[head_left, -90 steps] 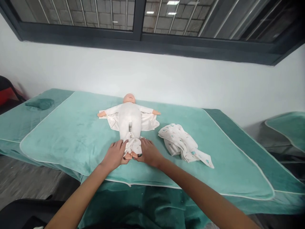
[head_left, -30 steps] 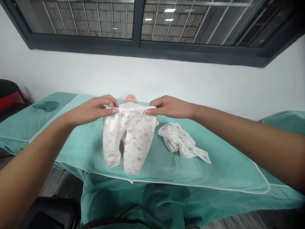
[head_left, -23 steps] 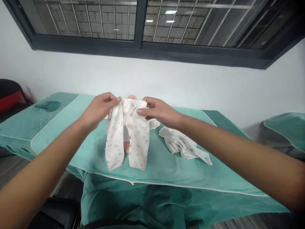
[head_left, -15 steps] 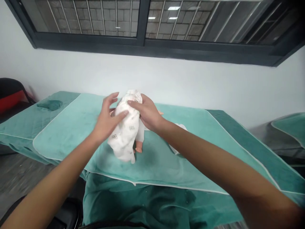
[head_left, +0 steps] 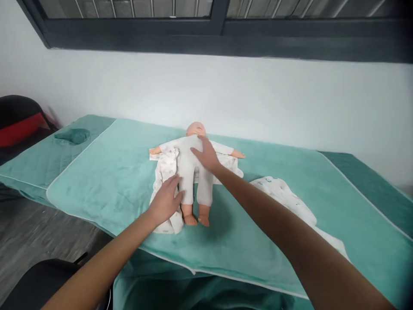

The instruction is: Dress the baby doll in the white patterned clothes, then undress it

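The right forearm crosses in front of a crumpled white printed cloth (head_left: pixel 287 196) on the green plush-covered bed (head_left: pixel 106 172), leaving its middle edge hidden, while the right hand (head_left: pixel 208 155) covers part of the chest and waist of a baby doll with a white fabric body (head_left: pixel 186 165). The doll lies face up in the middle of the bed, feet toward the person, over a spread white printed garment (head_left: pixel 230 165) mostly concealed beneath it. White printed baby trousers (head_left: pixel 165 167) lie bunched along the doll's side and leg, partly covered by the left hand (head_left: pixel 164 200). The dark window frame (head_left: pixel 129 33) is cut off above, the black-and-red chair (head_left: pixel 19 129) at the left edge. The right arm reaches far forward, its hand palm down, fingers spread and grasping nothing; whether they press the doll is unclear. The left hand is lower, fingers loosely bent, thumb apart, released over the trousers.
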Tool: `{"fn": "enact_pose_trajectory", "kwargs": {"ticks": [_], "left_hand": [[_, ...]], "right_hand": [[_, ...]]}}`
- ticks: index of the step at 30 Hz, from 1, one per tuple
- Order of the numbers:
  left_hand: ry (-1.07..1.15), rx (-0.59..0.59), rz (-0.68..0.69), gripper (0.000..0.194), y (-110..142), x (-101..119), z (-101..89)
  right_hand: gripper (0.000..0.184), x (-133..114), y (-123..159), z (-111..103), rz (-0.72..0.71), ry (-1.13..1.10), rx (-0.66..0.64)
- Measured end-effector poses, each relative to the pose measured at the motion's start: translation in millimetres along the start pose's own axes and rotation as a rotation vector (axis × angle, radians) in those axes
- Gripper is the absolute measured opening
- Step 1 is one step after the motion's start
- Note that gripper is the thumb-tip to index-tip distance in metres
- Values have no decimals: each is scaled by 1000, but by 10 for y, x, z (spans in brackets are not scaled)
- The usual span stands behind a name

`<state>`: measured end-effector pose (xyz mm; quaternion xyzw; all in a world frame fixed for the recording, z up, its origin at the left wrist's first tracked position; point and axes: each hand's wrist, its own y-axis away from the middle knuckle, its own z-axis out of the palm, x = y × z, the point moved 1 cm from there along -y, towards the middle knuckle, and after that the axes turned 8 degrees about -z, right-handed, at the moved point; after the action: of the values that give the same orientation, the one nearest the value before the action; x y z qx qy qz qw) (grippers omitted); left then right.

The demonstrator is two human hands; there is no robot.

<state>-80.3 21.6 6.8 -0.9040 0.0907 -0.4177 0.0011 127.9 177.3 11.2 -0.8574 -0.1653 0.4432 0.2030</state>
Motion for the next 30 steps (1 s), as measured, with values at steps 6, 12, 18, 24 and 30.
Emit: {"fn": "enact_pose_trajectory", "kwargs": {"ticks": [6, 12, 18, 24, 30], "left_hand": [[698, -198, -415, 51, -541, 26, 311], [1185, -252, -537, 48, -839, 71, 494], [1209, -180, -481, 50, -1051, 42, 84], [1072, -117, -518, 44, -1137, -423, -851], [883, -1, -596, 48, -1114, -1164, -1354]], "right_hand": [[81, 717, -584, -203, 227, 312, -9], [93, 943, -926, -314, 365, 89, -431], [86, 673, -1281, -107, 289, -15, -351], [63, 59, -1765, 820, 93, -291, -343], [71, -219, -2005, 1801, 1, -518, -461]]}}
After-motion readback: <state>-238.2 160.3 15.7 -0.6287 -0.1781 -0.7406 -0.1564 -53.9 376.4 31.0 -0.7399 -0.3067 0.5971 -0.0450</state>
